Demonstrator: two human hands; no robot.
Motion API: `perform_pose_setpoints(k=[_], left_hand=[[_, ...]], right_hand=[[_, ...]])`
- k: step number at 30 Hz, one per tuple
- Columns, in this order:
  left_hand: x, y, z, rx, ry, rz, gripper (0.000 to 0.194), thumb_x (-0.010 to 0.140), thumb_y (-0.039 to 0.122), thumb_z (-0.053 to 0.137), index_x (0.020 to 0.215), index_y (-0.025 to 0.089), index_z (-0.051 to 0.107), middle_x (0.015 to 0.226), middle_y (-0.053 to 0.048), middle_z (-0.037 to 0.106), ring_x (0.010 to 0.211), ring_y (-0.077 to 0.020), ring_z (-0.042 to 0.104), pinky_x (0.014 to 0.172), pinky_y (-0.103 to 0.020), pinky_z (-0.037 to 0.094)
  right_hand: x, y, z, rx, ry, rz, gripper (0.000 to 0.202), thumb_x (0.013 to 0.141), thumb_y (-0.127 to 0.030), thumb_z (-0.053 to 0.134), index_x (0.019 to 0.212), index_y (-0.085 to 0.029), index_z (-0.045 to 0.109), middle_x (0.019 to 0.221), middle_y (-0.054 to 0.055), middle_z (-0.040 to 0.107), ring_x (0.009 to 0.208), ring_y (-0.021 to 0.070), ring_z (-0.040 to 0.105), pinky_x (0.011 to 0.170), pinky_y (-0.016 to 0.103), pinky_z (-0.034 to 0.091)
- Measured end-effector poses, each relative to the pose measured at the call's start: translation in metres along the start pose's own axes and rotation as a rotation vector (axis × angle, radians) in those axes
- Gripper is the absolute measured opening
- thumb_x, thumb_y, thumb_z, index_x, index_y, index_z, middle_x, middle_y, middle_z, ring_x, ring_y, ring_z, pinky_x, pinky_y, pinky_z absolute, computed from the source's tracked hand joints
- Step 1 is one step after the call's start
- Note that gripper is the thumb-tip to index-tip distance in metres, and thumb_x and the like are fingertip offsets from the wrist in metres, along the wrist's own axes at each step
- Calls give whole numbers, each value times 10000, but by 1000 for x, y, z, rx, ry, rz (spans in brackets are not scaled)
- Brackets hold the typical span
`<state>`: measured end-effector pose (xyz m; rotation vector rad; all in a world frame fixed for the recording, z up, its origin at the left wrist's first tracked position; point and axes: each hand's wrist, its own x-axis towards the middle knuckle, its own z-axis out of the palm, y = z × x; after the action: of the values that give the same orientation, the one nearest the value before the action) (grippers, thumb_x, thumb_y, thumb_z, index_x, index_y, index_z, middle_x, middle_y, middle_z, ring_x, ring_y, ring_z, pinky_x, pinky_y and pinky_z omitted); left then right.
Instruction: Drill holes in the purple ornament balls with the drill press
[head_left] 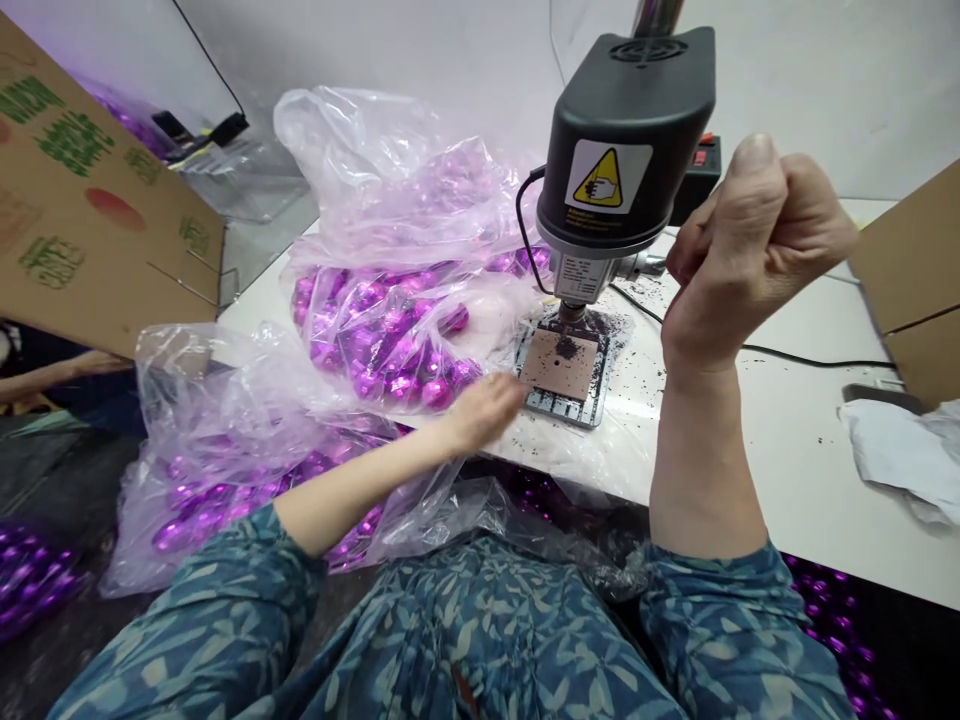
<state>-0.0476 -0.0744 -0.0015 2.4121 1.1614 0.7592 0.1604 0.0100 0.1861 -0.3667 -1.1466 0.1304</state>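
A small bench drill press (pixel 630 130) stands on the white table, with a yellow warning label on its black motor housing. My right hand (pixel 757 250) is raised beside it, fingers wrapped round the end of its feed handle (pixel 651 265), whose grip is hidden in the fist. Under the chuck (pixel 572 312), a brown board (pixel 541 368) with dark shavings lies on the metal base plate (pixel 581 412). My left hand (pixel 487 410) is at the plate's left edge, smeared by motion; its fingers cannot be made out. Shiny purple balls (pixel 405 385) fill a clear plastic bag (pixel 352 130) beside it.
Another bag (pixel 150 480) of purple balls hangs off the table's front left. Cardboard boxes (pixel 112 200) stand left and right. Black shavings and a black cable (pixel 817 358) lie on the table (pixel 795 450), with crumpled white paper (pixel 900 455) at right. Another person's arm (pixel 67 375) shows far left.
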Motion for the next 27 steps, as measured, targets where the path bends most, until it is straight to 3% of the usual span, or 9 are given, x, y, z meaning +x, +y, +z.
perform_pose_setpoints(k=[2,5,8,11,14,16,20,23,27], left_hand=[[36,-31,-27,128,23,-151,407,992,85,413,1290,172,677,1217,-158,735,1131,-298,704,1015,-522,604],[76,-71,-56,394,-104,-326,394,843,-35,518,1146,113,720,1211,-218,719,1184,-365,680,1019,-518,566],[93,-95,-61,530,-220,-358,280,751,-69,596,944,89,723,1124,-257,724,1246,-435,640,1049,-548,519],[96,-103,-55,508,-206,-371,241,717,-62,655,886,103,700,1030,-237,727,1252,-451,633,1066,-549,497],[96,-98,-58,455,-173,-342,251,776,14,703,1003,123,702,1086,-220,716,1204,-418,664,1031,-499,520],[95,-86,-64,361,-136,-253,301,823,143,779,1112,143,692,1142,-191,709,1152,-380,684,1019,-475,537],[88,-49,-66,-108,-47,-86,426,954,452,761,1297,214,675,1239,-118,715,1110,-273,705,1018,-417,575],[83,-31,-52,-421,-33,-119,471,1021,542,662,1401,264,652,1352,-98,709,1233,-254,692,1065,-397,577],[86,-33,-26,-576,-15,-204,649,963,612,729,1458,213,601,1378,-124,702,1274,-284,673,1136,-446,544]], right_hand=[[0,-2,0,-15,-12,7,611,887,-586,685,557,-221,322,444,-99,335,359,14,322,437,258,232],[-1,-6,0,-37,-13,29,601,896,-571,674,557,-226,316,445,-100,336,360,18,327,436,262,235],[-2,-6,-1,-37,-3,30,610,888,-589,690,563,-238,312,449,-103,318,359,27,323,422,282,226],[-4,-3,-3,-41,-2,19,609,904,-587,686,570,-236,319,452,-107,306,357,25,328,415,279,216],[-6,0,-5,-47,-4,5,599,935,-555,672,583,-226,317,453,-107,317,362,15,323,425,261,202],[-6,0,-5,-71,-9,-1,606,947,-563,650,587,-222,303,455,-105,324,371,9,306,439,255,208],[-7,-2,-5,-91,-39,12,597,968,-564,611,603,-229,279,474,-95,316,389,9,302,452,252,224],[-8,-2,-6,-92,-45,-6,591,990,-547,603,619,-237,262,480,-92,290,389,18,290,440,257,208],[-11,-3,-9,-83,-74,-1,567,1020,-510,588,621,-234,292,510,-82,292,414,30,296,472,257,225]])
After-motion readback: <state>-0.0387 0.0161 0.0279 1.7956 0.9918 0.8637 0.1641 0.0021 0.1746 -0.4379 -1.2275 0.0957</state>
